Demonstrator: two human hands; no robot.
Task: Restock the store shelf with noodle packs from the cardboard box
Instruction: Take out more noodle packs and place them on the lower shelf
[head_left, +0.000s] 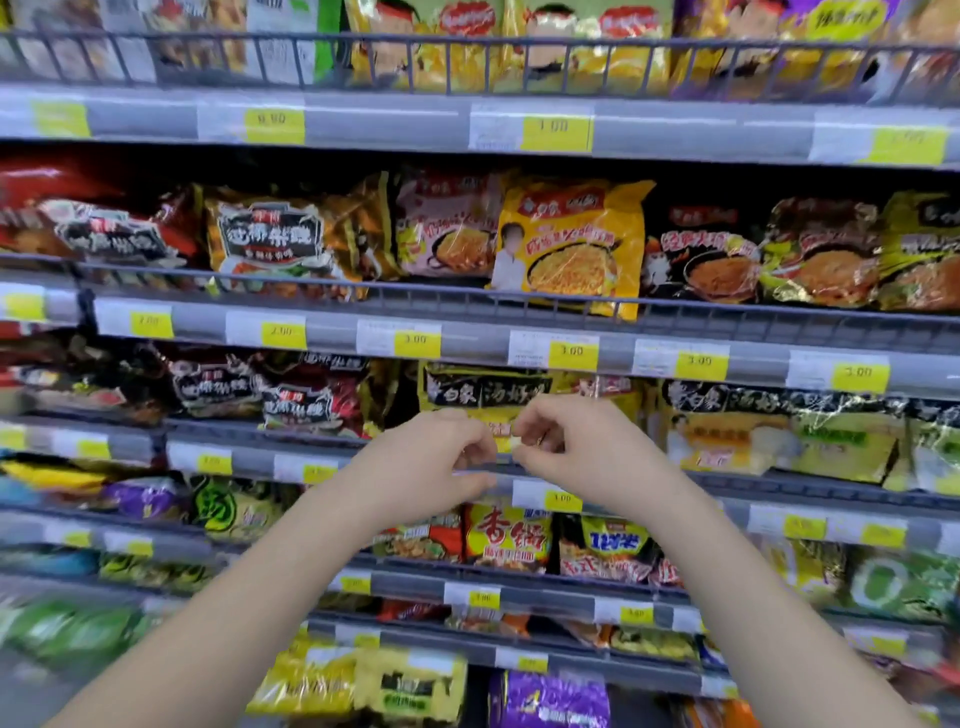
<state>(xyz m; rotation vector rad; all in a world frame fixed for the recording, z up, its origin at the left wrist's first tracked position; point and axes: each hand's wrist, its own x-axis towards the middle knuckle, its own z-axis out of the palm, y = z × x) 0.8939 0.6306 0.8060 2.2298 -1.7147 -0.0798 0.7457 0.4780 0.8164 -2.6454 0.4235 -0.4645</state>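
A shop aisle: tiered shelves (467, 338) packed with noodle packs (571, 249), yellow price tags (571, 352) along every edge.

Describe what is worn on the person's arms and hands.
The left arm and right arm are bare, with no sleeves in view. The left hand and right hand wear no gloves; no watch, bracelet or ring shows.
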